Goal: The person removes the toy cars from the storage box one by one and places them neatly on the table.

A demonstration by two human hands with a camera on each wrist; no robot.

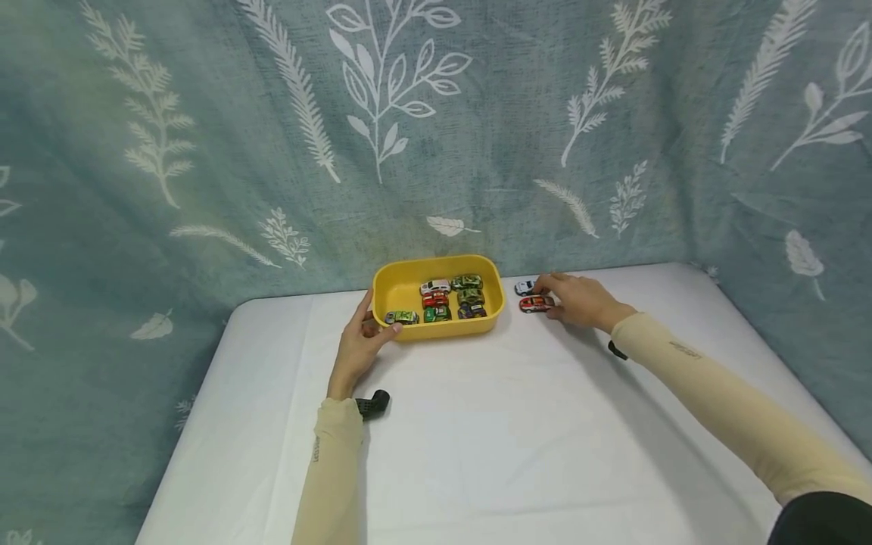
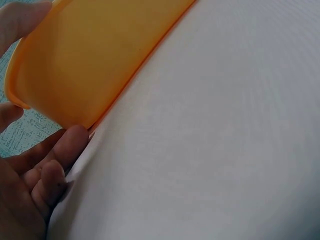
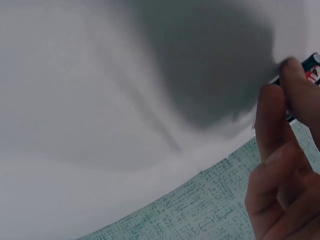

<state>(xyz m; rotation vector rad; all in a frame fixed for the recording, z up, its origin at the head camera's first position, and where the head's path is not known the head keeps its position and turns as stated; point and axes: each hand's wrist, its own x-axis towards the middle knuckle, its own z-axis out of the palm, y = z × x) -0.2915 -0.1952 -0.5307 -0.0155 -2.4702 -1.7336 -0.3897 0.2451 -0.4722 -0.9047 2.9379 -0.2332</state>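
My left hand grips the left end of a yellow tray, thumb over the front rim and fingers along its side. In the left wrist view the tray's orange-yellow wall shows between thumb and fingers. Several small toy cars lie inside, among them a lime-green car and a white car. Right of the tray, my right hand pinches the end of a red toy car on the table. Close behind it sits a white-and-blue toy car, partly hidden by the fingers.
A white cloth covers the table. Directly behind its far edge hangs a green-blue curtain with white leaf prints, which also runs down both sides. Black wrist camera parts show beside the left wrist.
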